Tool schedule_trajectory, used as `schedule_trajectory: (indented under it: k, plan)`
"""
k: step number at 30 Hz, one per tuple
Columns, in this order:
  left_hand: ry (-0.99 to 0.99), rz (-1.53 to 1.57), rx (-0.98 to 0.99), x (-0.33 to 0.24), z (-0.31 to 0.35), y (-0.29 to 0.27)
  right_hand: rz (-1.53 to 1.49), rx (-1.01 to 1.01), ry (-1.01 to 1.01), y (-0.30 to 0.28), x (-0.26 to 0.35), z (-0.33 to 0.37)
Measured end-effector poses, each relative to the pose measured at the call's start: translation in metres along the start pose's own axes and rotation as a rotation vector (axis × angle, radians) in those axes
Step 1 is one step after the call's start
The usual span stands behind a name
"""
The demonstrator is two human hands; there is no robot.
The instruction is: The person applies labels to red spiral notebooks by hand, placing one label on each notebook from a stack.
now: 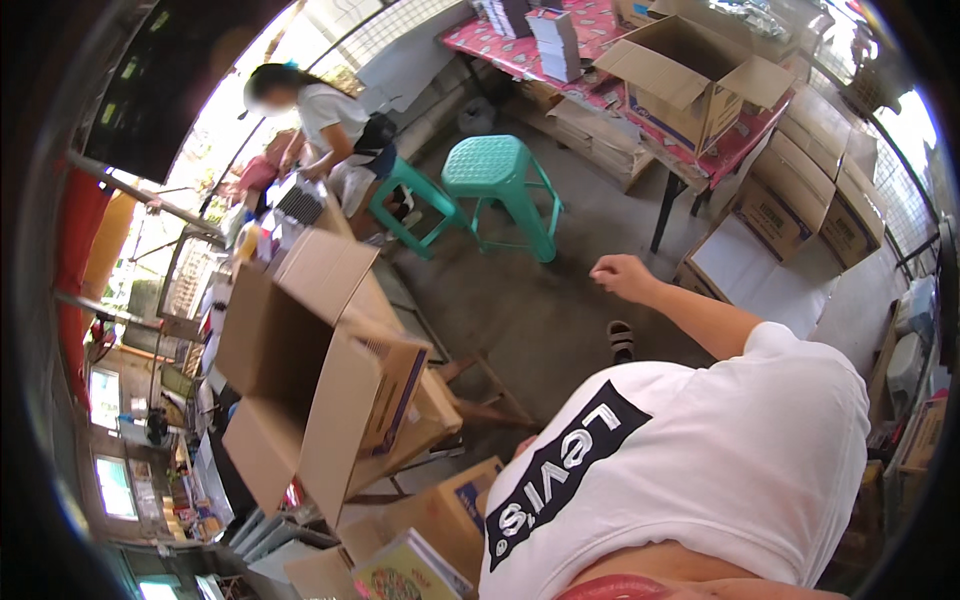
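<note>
One large open cardboard box [340, 425] is set on a wooden table [437, 410] at the near left, with its flaps spread outward and its inside in shadow. Between this box and the white shirt [700, 440] of the wearer, a small bit of what seems to be the left hand [525, 446] is shown at the shirt's edge; most of it is hidden, so whether it is opened, closed or gripping anything cannot be told. The right hand [622, 278] is held out above the floor [560, 310], well apart from the box, with its fingers loosely bent, not clenched, and nothing seen in its grasp. Nearest to it, a green plastic stool [490, 165] is placed farther off, while a sandalled foot [621, 340] is seen on the near side. By the wooden table, a lower cardboard box [445, 510] is partly covered by the shirt, and a colourful book [405, 578] is laid beside it. At the far left, a second green stool [412, 182] is occupied by a co-worker [332, 115] in a white top. At the far right, book stacks [556, 45] and another open box [662, 112] are borne by a table with a pink patterned cover [742, 152]; closed boxes [785, 195] are piled to its right
</note>
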State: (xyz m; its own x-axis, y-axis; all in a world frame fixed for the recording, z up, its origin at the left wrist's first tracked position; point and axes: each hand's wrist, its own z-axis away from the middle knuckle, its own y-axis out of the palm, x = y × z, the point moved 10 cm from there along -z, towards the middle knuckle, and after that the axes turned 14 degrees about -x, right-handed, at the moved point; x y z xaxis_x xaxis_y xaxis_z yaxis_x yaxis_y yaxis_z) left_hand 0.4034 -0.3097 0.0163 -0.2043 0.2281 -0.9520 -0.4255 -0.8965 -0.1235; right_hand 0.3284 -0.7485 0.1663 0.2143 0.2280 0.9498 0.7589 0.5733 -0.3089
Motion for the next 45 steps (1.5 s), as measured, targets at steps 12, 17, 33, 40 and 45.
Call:
schedule_trajectory:
  k: [12, 17, 33, 40, 45]
  plan:
    - [0.063, -0.303, 0.267, -0.239, -0.247, 0.232, -0.178, -0.376, -0.261, -0.137, 0.100, -0.301]
    - [0.031, -0.333, 0.278, -0.274, -0.340, 0.276, -0.008, -0.582, -0.408, -0.208, 0.139, -0.425]
    - [0.840, -0.324, 0.617, -0.596, -0.615, 0.581, 0.535, -0.719, -0.190, -0.279, 0.081, -0.780]
    - [1.199, -0.417, 0.601, -0.683, -0.636, 0.704, 0.860, -0.491, 0.028, -0.256, 0.073, -0.817]
    - [1.459, -0.471, 0.629, -0.700, -0.650, 0.755, 0.655, -0.585, 0.059, -0.321, 0.047, -0.852]
